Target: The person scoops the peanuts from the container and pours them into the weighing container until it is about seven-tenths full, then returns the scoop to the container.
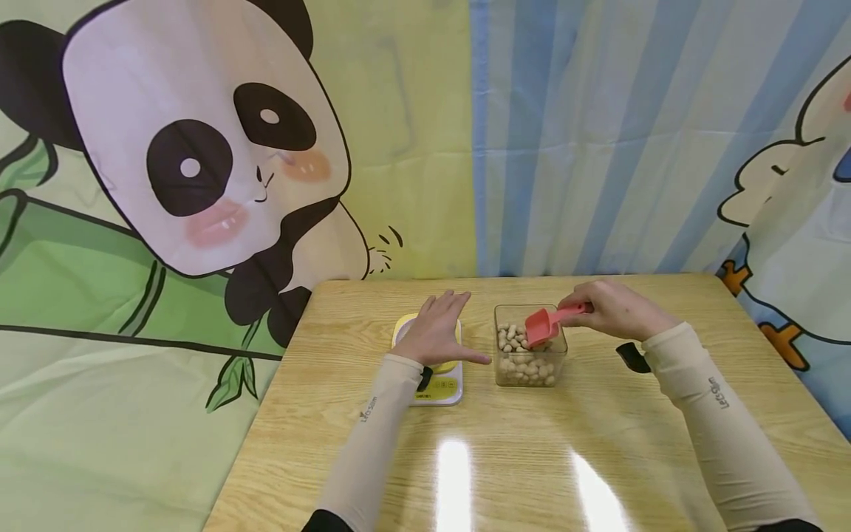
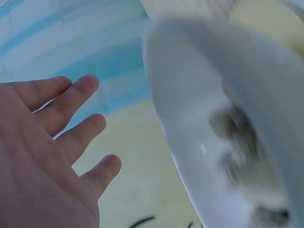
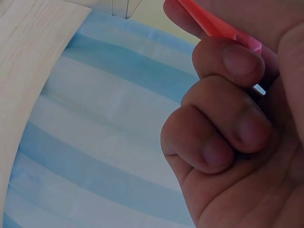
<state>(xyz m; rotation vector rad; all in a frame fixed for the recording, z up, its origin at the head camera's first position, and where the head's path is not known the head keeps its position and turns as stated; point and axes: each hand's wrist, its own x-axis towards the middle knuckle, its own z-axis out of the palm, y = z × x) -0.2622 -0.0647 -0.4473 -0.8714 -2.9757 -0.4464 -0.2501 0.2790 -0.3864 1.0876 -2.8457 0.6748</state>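
My right hand grips the handle of a small red scoop, fingers curled round it. The scoop's head overlaps the clear rectangular container, tilted down close over pale, peanut-like pieces inside. In the right wrist view, only part of the scoop's red handle shows. Spread fingers mark my left hand, which holds nothing above a yellow-and-white kitchen scale. Beside that palm in the left wrist view is a white bowl with several blurred pieces in it; the hand mostly hides it in the head view.
A light wooden table carries the scale and container side by side. Behind its far edge hangs a printed curtain with a panda and blue stripes. Dark wrist-camera mounts sit by the sleeves.
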